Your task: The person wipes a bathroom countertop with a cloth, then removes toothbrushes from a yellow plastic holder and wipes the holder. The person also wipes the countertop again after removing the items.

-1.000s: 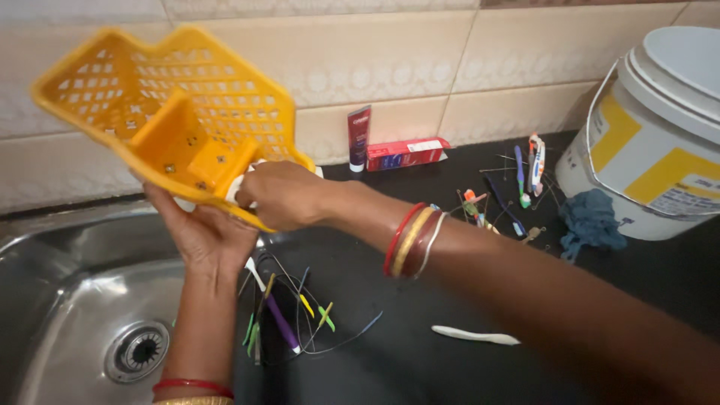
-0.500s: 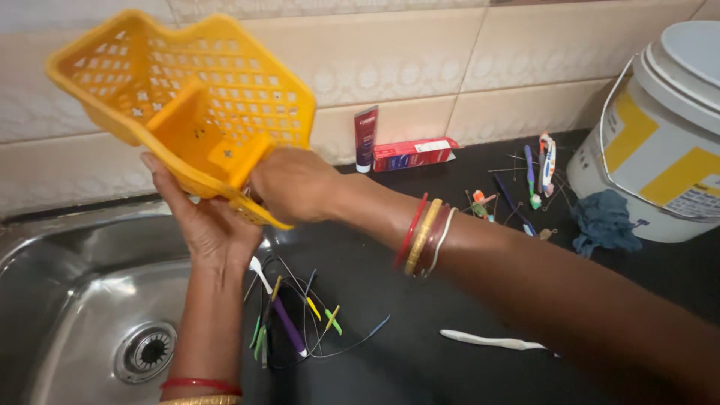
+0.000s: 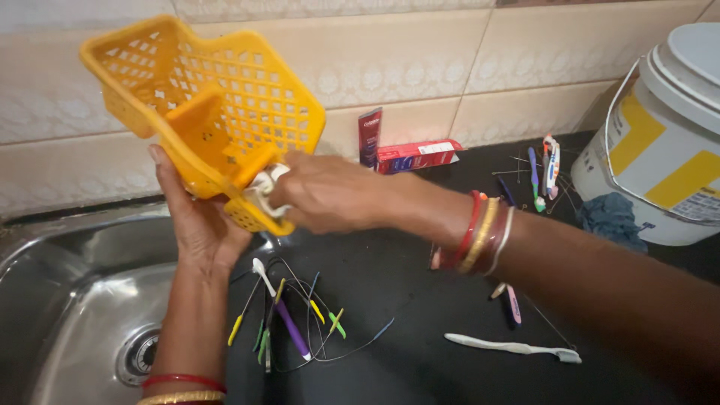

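Counts: 1 yellow mesh basket (image 3: 217, 112), held over the sink's right edge. 1 steel sink (image 3: 67, 300). 1 white-and-yellow bucket (image 3: 660, 142) at the worktop's right edge. 1 blue cloth (image 3: 611, 221) beside it. 1 red carton (image 3: 416, 156) and 1 upright tube (image 3: 369, 136) along the back edge. 1 white toothbrush (image 3: 510, 347) near the front edge. Thin sticks (image 3: 300, 322) by the sink: tangled, count unclear.
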